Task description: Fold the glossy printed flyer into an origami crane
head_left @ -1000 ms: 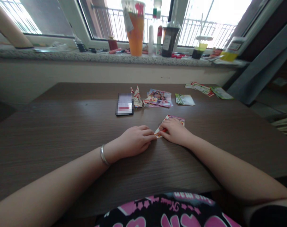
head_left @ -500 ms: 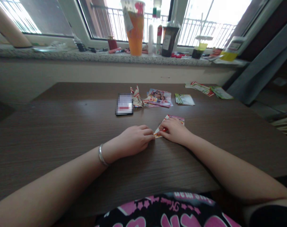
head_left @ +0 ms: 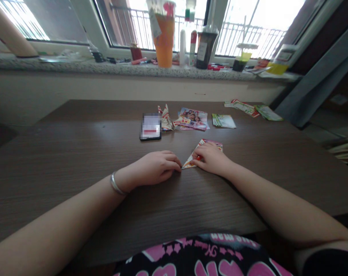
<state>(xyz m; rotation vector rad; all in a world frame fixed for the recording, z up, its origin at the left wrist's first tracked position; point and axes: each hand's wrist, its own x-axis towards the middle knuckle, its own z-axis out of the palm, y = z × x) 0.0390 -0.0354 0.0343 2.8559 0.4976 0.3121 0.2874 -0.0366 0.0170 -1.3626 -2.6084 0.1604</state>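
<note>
A folded piece of printed paper (head_left: 197, 150) lies flat on the brown wooden table (head_left: 76, 153), shaped like a triangle with its sharp corner pointing left. My right hand (head_left: 209, 159) rests on top of it, fingers pressed down on the paper. My left hand (head_left: 156, 168), fingers curled and closed, pinches the paper's left tip against the table. A silver bangle circles my left wrist.
A phone (head_left: 151, 127) lies past my hands, with a folded paper figure (head_left: 166, 118) and printed leaflets (head_left: 192, 119) beside it. More leaflets (head_left: 224, 121) lie toward the far right corner. Cups and bottles, among them an orange cup (head_left: 164, 36), crowd the window sill.
My left hand has slid a little to the left along the paper's edge, and the paper's left tip now reaches further left in a sharper point.
</note>
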